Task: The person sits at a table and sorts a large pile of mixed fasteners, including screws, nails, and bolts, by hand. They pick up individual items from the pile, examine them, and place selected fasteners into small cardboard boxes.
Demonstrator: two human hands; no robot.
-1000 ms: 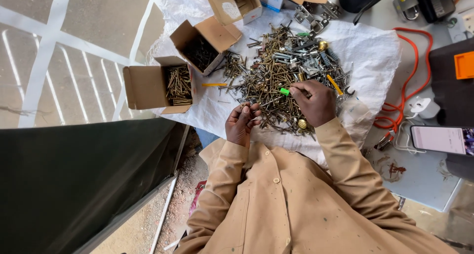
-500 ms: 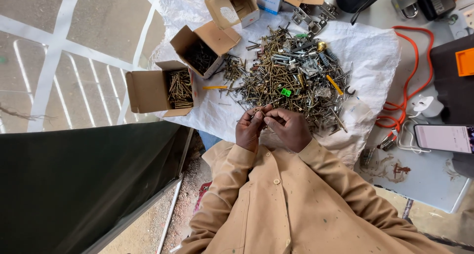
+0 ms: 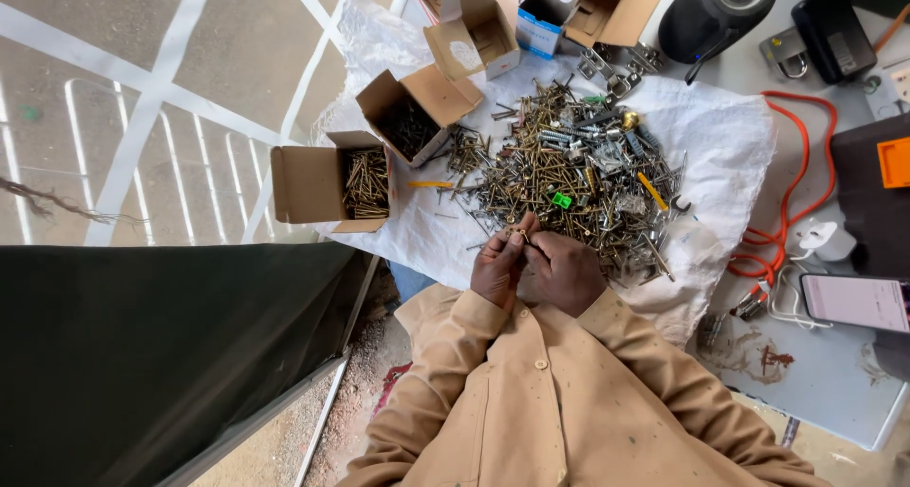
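Both of my hands meet at the near edge of a big pile of mixed screws (image 3: 569,179) on a white plastic sheet (image 3: 730,155). My left hand (image 3: 498,269) pinches a few brass-coloured screws (image 3: 519,233) between its fingertips. Touching them from the right, my right hand (image 3: 567,274) has its fingers curled around the same small bunch. A small green plastic piece (image 3: 562,200) lies in the pile just beyond my fingers. A yellow wall plug (image 3: 652,191) lies further right.
Open cardboard boxes sit to the left: one with brass screws (image 3: 365,182), one with dark screws (image 3: 409,127), and more boxes (image 3: 483,37) behind. An orange cable (image 3: 801,189), a phone (image 3: 856,300) and a black device (image 3: 725,9) lie to the right. Dark fabric (image 3: 161,354) hangs at lower left.
My right hand drew back from the green piece in the pile and joined my left hand. Both now hold screws together at the pile's near edge.
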